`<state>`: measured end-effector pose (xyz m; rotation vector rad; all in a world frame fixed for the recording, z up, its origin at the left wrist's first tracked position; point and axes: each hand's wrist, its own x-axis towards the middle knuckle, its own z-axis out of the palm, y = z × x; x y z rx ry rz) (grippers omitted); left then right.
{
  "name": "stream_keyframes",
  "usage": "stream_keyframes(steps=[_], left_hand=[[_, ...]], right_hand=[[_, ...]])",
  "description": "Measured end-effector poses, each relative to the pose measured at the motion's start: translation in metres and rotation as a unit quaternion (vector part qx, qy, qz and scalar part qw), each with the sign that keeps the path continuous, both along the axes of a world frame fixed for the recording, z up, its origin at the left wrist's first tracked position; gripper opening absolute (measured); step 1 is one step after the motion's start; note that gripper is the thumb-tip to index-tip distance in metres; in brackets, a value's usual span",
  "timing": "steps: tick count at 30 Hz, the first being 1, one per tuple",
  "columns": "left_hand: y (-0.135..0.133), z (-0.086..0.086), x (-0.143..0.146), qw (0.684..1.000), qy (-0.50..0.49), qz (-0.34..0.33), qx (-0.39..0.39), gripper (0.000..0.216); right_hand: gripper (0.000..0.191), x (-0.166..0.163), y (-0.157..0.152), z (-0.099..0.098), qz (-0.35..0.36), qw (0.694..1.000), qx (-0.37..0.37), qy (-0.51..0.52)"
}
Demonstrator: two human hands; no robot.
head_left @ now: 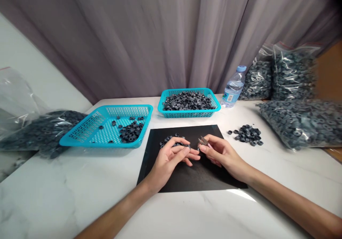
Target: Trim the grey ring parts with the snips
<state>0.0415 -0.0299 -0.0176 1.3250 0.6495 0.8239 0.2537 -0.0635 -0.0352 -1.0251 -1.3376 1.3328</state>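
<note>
Both my hands rest over a black mat (187, 174) on a white marble table. My left hand (171, 158) has its fingers curled, pinching a small dark grey ring (187, 146) at its fingertips. My right hand (221, 152) is closed on a small metal tool (203, 141) like tweezers, whose tip points toward that ring. A little heap of the same grey rings (171, 140) lies on the mat just beyond my left hand.
A tilted blue basket (80, 133) at the left holds some rings; a second blue basket (216, 105) behind the mat is full. A loose pile of rings (248, 135), a water bottle (233, 87) and plastic bags of rings (299, 121) stand right; another bag (40, 128) lies left.
</note>
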Motion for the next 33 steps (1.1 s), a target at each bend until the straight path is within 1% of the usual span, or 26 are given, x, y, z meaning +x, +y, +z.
stream_keyframes(steps=[5, 9, 13, 15, 20, 24, 30, 33], left_hand=[[0.000, 0.000, 0.000, 1.000, -0.008, -0.001, -0.006, 0.015], [-0.002, 0.000, 0.001, 1.000, -0.016, -0.001, -0.002, 0.015], [-0.005, 0.004, 0.002, 0.998, 0.016, 0.031, 0.044, 0.015], [-0.006, 0.007, 0.003, 0.997, 0.035, 0.051, 0.047, 0.016], [-0.009, 0.013, 0.003, 0.997, 0.053, 0.060, 0.007, 0.017], [-0.011, 0.014, 0.001, 0.998, 0.039, 0.049, -0.026, 0.019], [-0.012, 0.014, 0.002, 0.997, 0.017, 0.032, -0.064, 0.016], [-0.013, 0.012, 0.003, 0.996, 0.003, 0.026, -0.080, 0.020]], right_hand=[[0.030, 0.002, 0.001, -0.005, -0.012, 1.000, -0.011, 0.024], [0.029, 0.003, 0.002, -0.008, -0.008, 0.999, -0.010, 0.041], [0.032, 0.004, 0.002, -0.008, -0.010, 0.999, -0.013, 0.034], [0.033, 0.004, 0.002, -0.008, -0.011, 0.999, -0.016, 0.026], [0.033, 0.005, 0.003, -0.008, -0.007, 1.000, -0.019, 0.024], [0.032, 0.005, 0.002, -0.007, -0.004, 0.999, -0.015, 0.030], [0.032, 0.006, 0.003, -0.008, -0.004, 0.999, -0.013, 0.031], [0.031, 0.005, 0.003, -0.007, -0.002, 0.999, -0.012, 0.035]])
